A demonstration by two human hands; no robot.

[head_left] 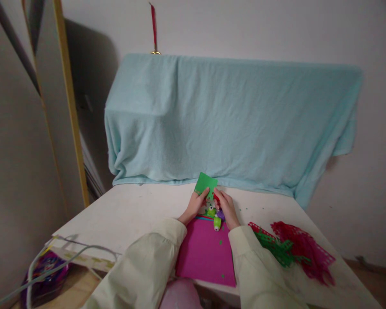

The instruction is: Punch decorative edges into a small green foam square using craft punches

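Observation:
My left hand (197,203) pinches a green sheet of paper (206,182) between thumb and fingers. A few small holes show along the sheet's lower edge. My right hand (226,203) is closed around a small red craft punch (216,197), mostly hidden by the fingers, at the sheet's right edge. Just below the hands lie a green craft punch (217,223), another green punch (211,211) and a purple punch (221,214). Under them is a stack of coloured paper with a magenta sheet (206,253) on top, dotted with tiny green cut-outs.
Punched green scraps (275,249) and red-magenta scraps (305,249) lie in a heap on the white table (141,214) at the right. Tiny green bits are scattered near the hands. A light-blue cloth (231,120) hangs behind the table. Cables (83,249) cross the left front corner.

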